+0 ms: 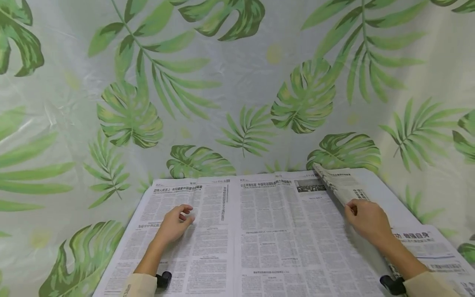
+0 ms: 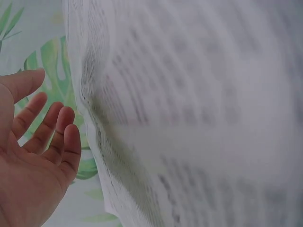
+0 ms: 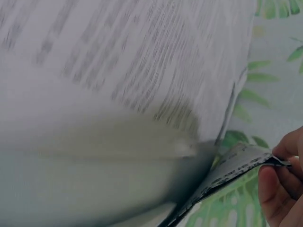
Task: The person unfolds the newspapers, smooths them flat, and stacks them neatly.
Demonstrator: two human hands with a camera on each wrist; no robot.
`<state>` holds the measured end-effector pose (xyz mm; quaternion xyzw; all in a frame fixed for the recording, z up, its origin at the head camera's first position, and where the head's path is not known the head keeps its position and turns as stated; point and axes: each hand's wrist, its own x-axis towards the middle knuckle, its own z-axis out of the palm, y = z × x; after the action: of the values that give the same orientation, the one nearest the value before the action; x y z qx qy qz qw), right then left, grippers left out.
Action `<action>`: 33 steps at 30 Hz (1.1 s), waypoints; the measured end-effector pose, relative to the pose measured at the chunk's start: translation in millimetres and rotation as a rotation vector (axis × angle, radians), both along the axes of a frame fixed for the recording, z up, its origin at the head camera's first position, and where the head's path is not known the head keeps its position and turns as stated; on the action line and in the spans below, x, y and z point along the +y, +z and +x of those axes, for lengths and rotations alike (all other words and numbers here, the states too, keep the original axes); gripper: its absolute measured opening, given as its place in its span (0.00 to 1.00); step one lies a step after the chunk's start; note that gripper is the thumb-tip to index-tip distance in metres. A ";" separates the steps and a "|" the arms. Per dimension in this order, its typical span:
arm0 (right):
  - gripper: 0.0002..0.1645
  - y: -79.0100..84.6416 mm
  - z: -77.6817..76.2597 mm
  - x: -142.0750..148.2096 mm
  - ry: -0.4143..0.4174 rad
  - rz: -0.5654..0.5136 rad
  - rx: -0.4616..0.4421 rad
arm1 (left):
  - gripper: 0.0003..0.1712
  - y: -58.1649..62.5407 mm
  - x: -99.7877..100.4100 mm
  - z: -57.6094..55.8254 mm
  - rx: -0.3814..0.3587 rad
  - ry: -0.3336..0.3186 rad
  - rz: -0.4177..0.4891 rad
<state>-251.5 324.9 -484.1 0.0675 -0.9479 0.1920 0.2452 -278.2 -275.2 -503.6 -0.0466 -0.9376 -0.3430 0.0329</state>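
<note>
A newspaper lies spread wide, its two printed pages facing up. My right hand pinches the right-hand edge of the top sheet, which is lifted and curls over to the left. In the right wrist view, thumb and fingers grip the folded paper edge. Over the left page hovers my left hand, fingers loosely bent with nothing in them. The left wrist view shows that palm turned up beside the paper's edge.
Under the lifted sheet more newspaper pages show at the right, with large headlines. Behind everything hangs a pale plastic sheet printed with green leaves. Each wrist wears a black band, the left one near a cream sleeve.
</note>
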 end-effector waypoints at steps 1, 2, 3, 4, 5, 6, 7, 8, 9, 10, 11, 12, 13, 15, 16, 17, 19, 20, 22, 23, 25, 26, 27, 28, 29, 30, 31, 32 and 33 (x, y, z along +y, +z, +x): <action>0.08 0.1 0.5 -3.8 0.005 0.002 0.013 | 0.22 -0.2 1.1 -0.6 -0.001 -0.002 0.002; 0.07 0.0 0.8 -7.5 0.011 0.004 0.026 | 0.22 -0.4 2.2 -1.2 -0.001 -0.002 0.003; 0.07 -0.1 1.2 -11.5 0.020 0.005 0.039 | 0.21 -0.7 3.1 -1.8 0.001 -0.003 0.006; 0.06 0.1 1.7 -15.5 0.025 0.002 0.047 | 0.21 -0.9 3.9 -2.2 0.004 -0.008 0.004; 0.06 0.0 1.9 -19.2 0.035 0.002 0.057 | 0.21 -0.8 4.9 -2.6 0.007 -0.011 0.003; 0.06 0.2 1.9 -23.2 0.042 0.003 0.068 | 0.21 -1.0 5.9 -3.0 0.010 -0.012 0.002; 0.06 0.6 1.9 -27.1 0.050 0.004 0.074 | 0.21 -1.0 7.0 -3.4 0.011 -0.012 0.005; 0.06 0.9 2.0 -30.9 0.056 0.003 0.076 | 0.21 -0.6 8.4 -3.4 0.011 -0.015 0.008; 0.06 0.9 2.1 -34.4 0.060 0.000 0.076 | 0.20 -0.6 9.9 -3.7 0.009 -0.018 0.011; 0.06 1.0 2.4 -37.9 0.064 -0.004 0.069 | 0.20 -0.2 11.7 -3.8 0.007 -0.023 0.015; 0.06 1.0 2.7 -41.5 0.069 -0.008 0.060 | 0.20 0.2 14.0 -3.9 0.003 -0.026 0.021; 0.06 0.9 3.4 -45.4 0.074 -0.014 0.052 | 0.19 0.6 16.6 -4.2 -0.002 -0.029 0.027; 0.06 0.3 4.1 -49.1 0.080 -0.020 0.041 | 0.19 1.1 19.4 -4.5 -0.003 -0.035 0.033; 0.05 -1.7 5.5 -56.9 0.090 -0.028 0.029 | 0.17 1.3 26.0 -6.1 0.002 -0.043 0.033; 0.04 -2.7 6.4 -61.3 0.095 -0.034 0.025 | 0.17 1.8 29.6 -6.6 0.009 -0.050 0.035; 0.03 -3.8 7.0 -66.0 0.100 -0.038 0.026 | 0.16 2.2 33.7 -7.2 0.013 -0.052 0.035; 0.03 -5.8 8.0 -76.4 0.113 -0.048 0.029 | 0.14 3.4 41.4 -8.0 0.017 -0.056 0.041; 0.03 -6.8 8.4 -82.2 0.121 -0.052 0.033 | 0.13 3.9 45.2 -8.1 0.015 -0.057 0.043; 0.03 -8.3 10.3 -94.0 0.140 -0.069 0.034 | 0.12 4.8 53.1 -7.4 0.006 -0.065 0.051; 0.03 -9.1 11.2 -100.1 0.151 -0.076 0.037 | 0.12 5.3 57.0 -6.9 0.001 -0.069 0.055; 0.03 -10.8 13.7 -111.5 0.173 -0.091 0.039 | 0.11 5.2 64.7 -5.9 -0.006 -0.084 0.059; 0.03 -11.9 14.8 -116.8 0.179 -0.100 0.036 | 0.11 5.3 68.4 -5.5 -0.011 -0.095 0.060; 0.03 -13.1 15.6 -121.6 0.185 -0.111 0.026 | 0.11 5.6 72.3 -5.0 -0.014 -0.105 0.064; 0.03 -14.1 16.4 -125.9 0.192 -0.123 0.019 | 0.11 6.3 76.2 -4.6 -0.023 -0.117 0.073; 0.03 -15.3 16.6 -130.0 0.196 -0.136 0.012 | 0.11 7.4 80.2 -4.4 -0.035 -0.127 0.085; 0.04 -16.9 16.5 -133.7 0.196 -0.146 -0.001 | 0.11 8.2 84.0 -4.3 -0.049 -0.137 0.095; 0.05 -18.4 16.4 -137.2 0.198 -0.160 -0.019 | 0.11 9.4 87.9 -4.2 -0.062 -0.147 0.108; 0.05 -20.2 16.0 -140.0 0.199 -0.169 -0.040 | 0.11 10.9 91.9 -4.3 -0.077 -0.159 0.119; 0.04 -21.3 15.5 -142.5 0.200 -0.177 -0.057 | 0.10 11.8 95.8 -4.9 -0.086 -0.169 0.129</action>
<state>-235.9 182.4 -505.4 0.1344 -0.9224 0.3000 0.2027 -283.1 -179.4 -491.8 -0.1088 -0.9069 -0.4057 -0.0335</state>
